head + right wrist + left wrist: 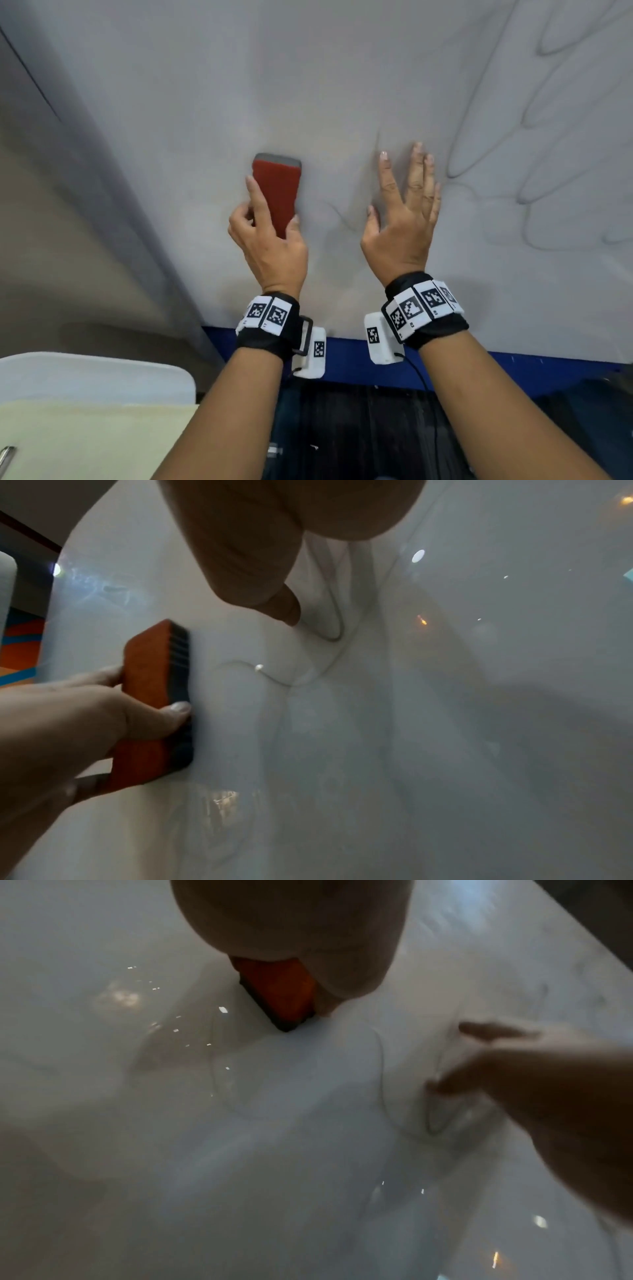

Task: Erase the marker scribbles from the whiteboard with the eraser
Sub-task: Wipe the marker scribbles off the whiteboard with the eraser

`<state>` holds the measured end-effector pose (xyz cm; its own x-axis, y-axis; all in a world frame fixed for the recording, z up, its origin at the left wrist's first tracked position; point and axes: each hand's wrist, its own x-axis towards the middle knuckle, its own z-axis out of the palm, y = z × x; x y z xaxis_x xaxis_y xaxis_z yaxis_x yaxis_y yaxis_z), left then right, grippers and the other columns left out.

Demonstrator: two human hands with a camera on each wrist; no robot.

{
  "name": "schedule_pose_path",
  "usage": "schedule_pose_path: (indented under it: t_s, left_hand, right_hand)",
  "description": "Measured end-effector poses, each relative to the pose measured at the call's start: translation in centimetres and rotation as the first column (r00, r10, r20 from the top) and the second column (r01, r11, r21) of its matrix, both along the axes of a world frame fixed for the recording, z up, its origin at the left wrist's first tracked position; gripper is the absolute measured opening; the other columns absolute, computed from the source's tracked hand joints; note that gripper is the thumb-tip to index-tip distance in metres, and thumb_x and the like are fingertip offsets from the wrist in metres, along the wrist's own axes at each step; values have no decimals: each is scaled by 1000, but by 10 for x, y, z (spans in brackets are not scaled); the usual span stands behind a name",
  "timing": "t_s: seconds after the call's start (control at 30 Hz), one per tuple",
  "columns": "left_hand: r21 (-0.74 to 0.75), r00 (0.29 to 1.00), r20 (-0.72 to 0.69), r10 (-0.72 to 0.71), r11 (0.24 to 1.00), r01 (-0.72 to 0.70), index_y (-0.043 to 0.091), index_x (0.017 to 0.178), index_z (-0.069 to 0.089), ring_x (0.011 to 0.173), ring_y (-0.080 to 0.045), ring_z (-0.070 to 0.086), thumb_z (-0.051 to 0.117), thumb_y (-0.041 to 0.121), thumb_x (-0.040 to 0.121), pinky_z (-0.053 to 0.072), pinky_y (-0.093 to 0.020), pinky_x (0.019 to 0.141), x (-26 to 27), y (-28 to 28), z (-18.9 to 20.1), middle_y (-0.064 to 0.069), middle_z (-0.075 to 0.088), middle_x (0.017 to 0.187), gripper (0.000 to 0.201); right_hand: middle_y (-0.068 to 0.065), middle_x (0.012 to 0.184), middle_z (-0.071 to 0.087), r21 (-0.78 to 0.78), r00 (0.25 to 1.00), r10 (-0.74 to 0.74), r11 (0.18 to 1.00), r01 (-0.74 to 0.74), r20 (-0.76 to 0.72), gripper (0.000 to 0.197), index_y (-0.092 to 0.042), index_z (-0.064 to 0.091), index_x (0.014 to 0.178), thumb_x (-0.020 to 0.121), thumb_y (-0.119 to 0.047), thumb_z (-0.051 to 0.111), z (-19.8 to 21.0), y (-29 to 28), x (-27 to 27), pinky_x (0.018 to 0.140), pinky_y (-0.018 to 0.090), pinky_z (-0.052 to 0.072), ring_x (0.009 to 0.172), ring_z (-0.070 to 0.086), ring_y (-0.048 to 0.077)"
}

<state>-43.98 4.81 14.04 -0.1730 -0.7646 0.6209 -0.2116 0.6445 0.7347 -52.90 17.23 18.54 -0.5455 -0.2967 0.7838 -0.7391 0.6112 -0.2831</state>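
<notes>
A red eraser (278,192) with a dark felt face lies flat against the whiteboard (308,85). My left hand (263,233) grips its lower end, thumb on one side and fingers on the other; the right wrist view shows the same eraser (154,696) with its felt pad on the board. My right hand (404,212) rests open on the board to the eraser's right, fingers spread and straight. Looping grey marker scribbles (534,154) cover the board's right part. Thin faint lines (329,642) remain near my right thumb (274,607).
The whiteboard has a blue bottom frame (479,366). A white chair back (96,377) and a pale tabletop (85,442) sit at lower left. A grey wall (51,205) borders the board's left edge.
</notes>
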Motion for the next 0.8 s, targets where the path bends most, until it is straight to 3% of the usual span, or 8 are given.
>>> schedule_pose_path:
  t_s: [0.07,0.23,0.4,0.57,0.63,0.8]
  left_hand:
    - [60,999,-44,19,998,-16,14,154,27,107,-30,44,74,12,77,40,-32,100,-4,8,5,-15,45,114,90]
    - [-111,986,151,-77,989,94,19,153,29,105,-31,44,74,14,77,43,-38,98,-9,24,-7,-14,45,116,89]
    - [99,996,-77,39,995,-32,12,154,27,105,-29,45,77,13,78,29,-16,99,-14,22,2,-15,45,112,91]
    - [-79,985,154,-78,993,90,20,154,26,105,-30,44,74,11,76,46,-39,95,-22,54,-13,-12,44,114,92]
    - [-107,982,172,-81,989,101,20,154,26,107,-29,43,74,10,76,47,-41,95,-22,52,-17,-11,43,116,92]
    - [127,997,-53,50,991,-43,12,155,23,106,-29,44,76,13,78,30,-17,95,-27,44,-2,-14,44,112,93]
  right_hand:
    - [10,163,17,3,1000,-9,1000,9,20,81,-27,33,153,81,-4,65,-8,5,0,121,48,13,151,9,25]
    - [9,163,16,11,998,-34,999,34,50,86,-27,31,153,79,0,65,-29,12,0,121,49,15,151,8,24]
    - [9,163,16,9,998,14,1000,-15,55,82,-25,33,153,81,0,64,-28,17,-2,120,52,17,151,9,25]
    - [9,163,16,9,997,50,999,-51,56,84,-23,34,153,78,3,63,-31,23,-4,121,51,16,152,8,23]
    - [9,163,15,20,997,59,998,-60,53,83,-23,33,153,79,-1,64,-31,26,-5,121,50,15,152,4,18]
    - [9,164,13,39,996,-17,999,14,83,90,-27,25,155,80,-16,72,-34,42,-15,122,49,11,152,3,19]
